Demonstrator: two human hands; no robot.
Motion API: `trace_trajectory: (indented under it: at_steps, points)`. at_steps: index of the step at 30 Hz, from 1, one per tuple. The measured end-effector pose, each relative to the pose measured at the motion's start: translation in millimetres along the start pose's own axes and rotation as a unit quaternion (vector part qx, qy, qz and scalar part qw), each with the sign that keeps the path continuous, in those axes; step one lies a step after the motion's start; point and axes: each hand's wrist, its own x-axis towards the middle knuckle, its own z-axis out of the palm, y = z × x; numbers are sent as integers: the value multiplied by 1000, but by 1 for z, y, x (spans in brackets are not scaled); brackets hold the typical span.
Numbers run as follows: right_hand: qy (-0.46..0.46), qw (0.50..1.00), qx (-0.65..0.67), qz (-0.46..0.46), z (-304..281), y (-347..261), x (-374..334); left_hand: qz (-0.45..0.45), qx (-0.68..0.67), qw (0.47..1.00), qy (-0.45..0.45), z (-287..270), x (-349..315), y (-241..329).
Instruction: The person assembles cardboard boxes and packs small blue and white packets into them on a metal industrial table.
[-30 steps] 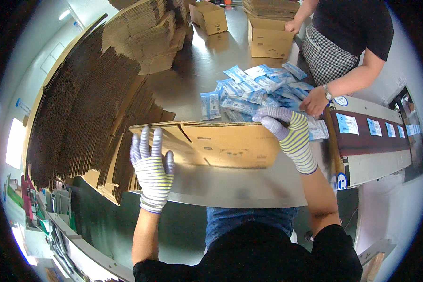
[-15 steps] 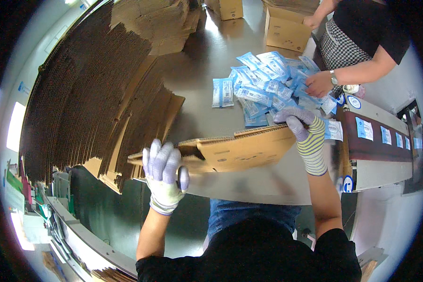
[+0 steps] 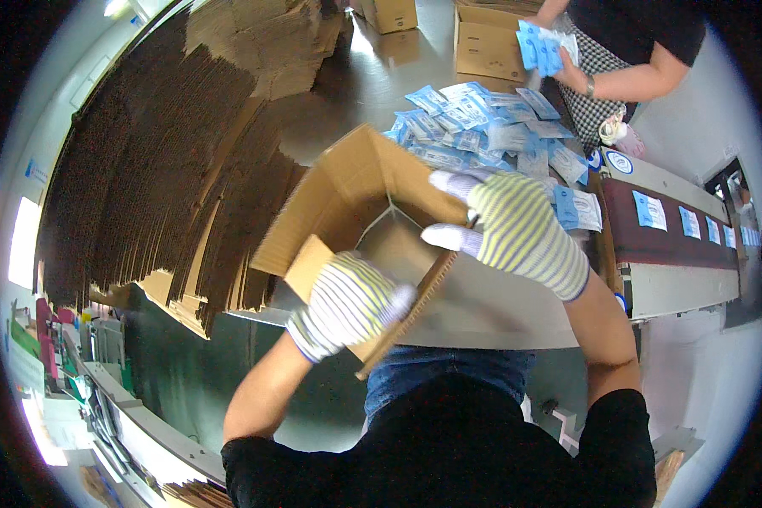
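Your left hand grips the near flap of the box, fingers curled over its edge, while your right hand clasps the far wall, thumb inside. You hold the box opened up and tilted above the table. Blue packets lie heaped just beyond it; flat cartons stand stacked to your left. Another person's hand holds packets.

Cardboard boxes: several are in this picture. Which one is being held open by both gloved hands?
The box in the middle, gripped by the left hand and right hand. Its flaps stand open, while two boxes at the table's far end stand untouched.
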Motion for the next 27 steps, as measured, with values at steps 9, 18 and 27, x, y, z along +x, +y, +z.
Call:
trace_trajectory:
  at_steps: [9, 18, 27]
  points:
    - [-307, 943, -15, -124, 33, -24, 48, -141, -24, 988, -64, 16, -4, -22]
    - [-88, 987, 72, -116, 148, 8, 74, -274, 34, 960, -39, 7, -11, -30]
    - [152, 932, 309, 117, 54, 44, 17, -394, -404, 654, 504, -5, -8, -20]
